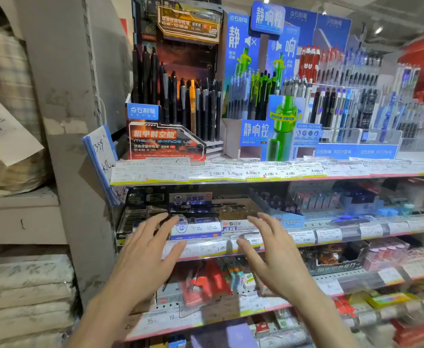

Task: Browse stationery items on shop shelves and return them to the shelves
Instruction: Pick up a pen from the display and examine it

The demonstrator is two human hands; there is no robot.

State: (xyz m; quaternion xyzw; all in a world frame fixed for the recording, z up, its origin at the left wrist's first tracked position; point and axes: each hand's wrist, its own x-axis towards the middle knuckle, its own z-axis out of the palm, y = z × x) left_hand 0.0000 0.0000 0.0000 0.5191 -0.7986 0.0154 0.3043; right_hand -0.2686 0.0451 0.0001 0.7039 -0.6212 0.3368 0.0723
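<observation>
Both hands are held out in front of the second shelf [306,243], fingers spread and straight, nothing gripped. The left hand [145,249] is seen palm-down just before the white-and-blue box [195,228] on that shelf; contact with it cannot be told. The right hand [271,252] is raised just beside the 4B eraser box [238,226], fingertips near the price-tag strip [205,248]. The stationery is all shelved: a black pen display [175,101] with an orange card front is stood at the left end of the top shelf [256,177], a blue pen display [263,96] with a green pen graphic is set beside it, and more racks of pens [344,101] are lined up to the right. Price labels [218,170] are stuck along the top shelf's edge. Red packs [205,280] are laid on the third shelf below the hands. A grey pillar [80,121] is seen left of the shelves, with a handwritten note [103,149] hung on it
</observation>
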